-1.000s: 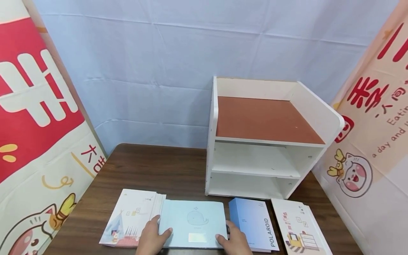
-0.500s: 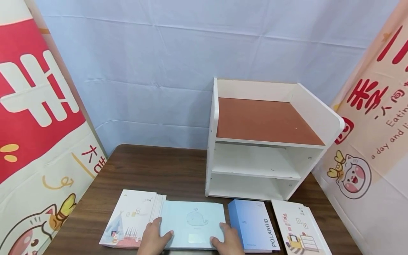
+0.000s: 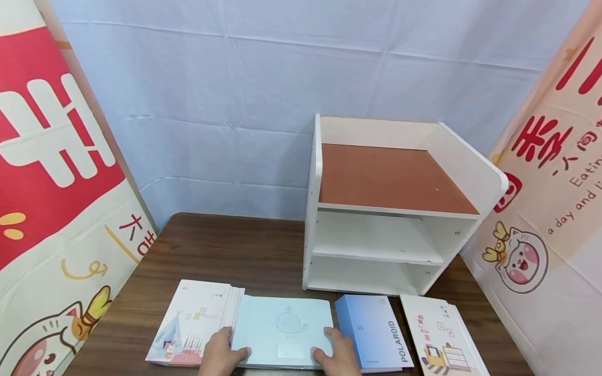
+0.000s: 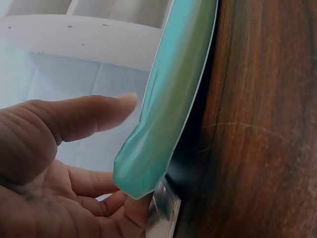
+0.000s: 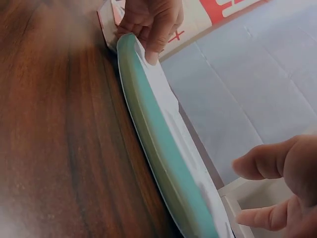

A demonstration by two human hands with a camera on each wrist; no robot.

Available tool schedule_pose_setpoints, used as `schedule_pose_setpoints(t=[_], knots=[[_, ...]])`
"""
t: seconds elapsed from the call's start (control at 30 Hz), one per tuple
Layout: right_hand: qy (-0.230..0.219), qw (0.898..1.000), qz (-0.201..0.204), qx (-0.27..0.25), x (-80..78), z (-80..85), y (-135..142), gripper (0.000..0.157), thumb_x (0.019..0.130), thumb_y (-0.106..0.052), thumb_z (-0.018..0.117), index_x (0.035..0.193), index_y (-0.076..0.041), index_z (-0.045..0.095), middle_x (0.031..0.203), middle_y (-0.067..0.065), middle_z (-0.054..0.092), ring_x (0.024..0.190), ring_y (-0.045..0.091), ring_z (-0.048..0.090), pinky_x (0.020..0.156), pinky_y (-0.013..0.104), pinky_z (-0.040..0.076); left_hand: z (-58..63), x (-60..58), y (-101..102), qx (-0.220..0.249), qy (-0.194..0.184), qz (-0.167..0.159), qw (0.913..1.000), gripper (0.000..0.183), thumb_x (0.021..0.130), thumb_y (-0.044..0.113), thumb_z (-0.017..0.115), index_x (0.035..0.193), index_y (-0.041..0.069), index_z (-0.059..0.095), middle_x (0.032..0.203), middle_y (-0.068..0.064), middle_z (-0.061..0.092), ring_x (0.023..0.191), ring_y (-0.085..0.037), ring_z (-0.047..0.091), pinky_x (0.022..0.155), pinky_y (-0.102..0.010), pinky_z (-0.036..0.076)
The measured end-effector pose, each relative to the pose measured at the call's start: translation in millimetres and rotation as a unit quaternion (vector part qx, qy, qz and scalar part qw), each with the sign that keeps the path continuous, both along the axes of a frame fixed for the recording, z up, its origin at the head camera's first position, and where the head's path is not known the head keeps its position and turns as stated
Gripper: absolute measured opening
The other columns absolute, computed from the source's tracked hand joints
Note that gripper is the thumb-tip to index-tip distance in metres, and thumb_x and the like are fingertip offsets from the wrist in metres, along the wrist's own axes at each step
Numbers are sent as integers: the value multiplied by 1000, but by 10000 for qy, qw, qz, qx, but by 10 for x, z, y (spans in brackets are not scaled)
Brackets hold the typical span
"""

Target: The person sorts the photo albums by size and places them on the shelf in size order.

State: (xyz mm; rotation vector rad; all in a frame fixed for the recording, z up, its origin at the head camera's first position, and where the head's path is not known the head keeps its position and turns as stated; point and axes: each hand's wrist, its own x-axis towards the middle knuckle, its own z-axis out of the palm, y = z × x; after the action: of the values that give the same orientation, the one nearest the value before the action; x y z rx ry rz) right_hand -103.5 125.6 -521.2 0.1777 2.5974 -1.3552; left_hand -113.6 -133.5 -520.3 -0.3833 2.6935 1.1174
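Observation:
A light blue photo album (image 3: 263, 326) with a whale drawing lies flat at the table's near side, its rounded spine facing the wearer. My left hand (image 3: 221, 352) is at its left end. In the right wrist view that left hand (image 5: 153, 20) has its thumb on the cover and its fingers curled at the end edge. My right hand (image 3: 338, 355) is by the right end, thumb over the near right corner. The right wrist view shows the right hand's thumb and finger (image 5: 262, 218) straight and spread apart beside the album.
White booklets (image 3: 202, 303) lie against the left side of the album. To the right are a blue POLAROID album (image 3: 376, 334) and a white illustrated book (image 3: 442, 329). A white shelf unit (image 3: 376, 235) stands behind on the brown table (image 3: 235, 245).
My right hand has moved left and inward from the album's right edge, its thumb farther onto the cover. My left hand has shifted slightly left along the album's end.

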Motion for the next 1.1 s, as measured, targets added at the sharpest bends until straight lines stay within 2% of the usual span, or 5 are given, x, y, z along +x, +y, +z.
schedule_pose_setpoints(t=[0.2,0.4,0.7,0.9,1.1], knots=[[208,9998,23,-22,8,7,26,59,80,-18,69,122,15,45,111,31,43,107,48,41,88,63,32,-8,-22,1,-103,-34,28,9999,69,61,17,85,109,-20,52,98,-29,57,101,-48,52,84,-54,43],[393,9987,83,-307,-13,-2,122,58,82,-16,69,122,17,43,112,31,50,104,43,49,85,55,41,-24,-16,-23,200,-23,143,9997,70,65,21,84,112,-19,50,94,-25,57,96,-42,56,82,-53,44],[-21,9940,-215,-1076,-45,6,181,88,68,4,74,133,20,17,98,26,56,81,29,60,71,43,50,-9,14,-50,639,-29,408,9971,68,62,17,85,112,-17,53,87,-17,63,85,-31,61,77,-48,47],[-121,9922,-75,-1239,-61,-10,222,81,69,7,71,126,29,18,91,18,58,78,26,60,70,41,50,-36,34,-61,655,187,282,9973,64,62,14,84,108,-17,52,83,-10,61,78,-24,60,74,-44,48],[-239,9850,-74,-1709,-79,-26,233,75,70,10,69,124,30,22,93,20,62,85,28,62,73,38,51,-60,26,-75,771,295,239,9963,63,64,12,83,109,-18,50,84,-11,60,78,-24,60,73,-45,48]])
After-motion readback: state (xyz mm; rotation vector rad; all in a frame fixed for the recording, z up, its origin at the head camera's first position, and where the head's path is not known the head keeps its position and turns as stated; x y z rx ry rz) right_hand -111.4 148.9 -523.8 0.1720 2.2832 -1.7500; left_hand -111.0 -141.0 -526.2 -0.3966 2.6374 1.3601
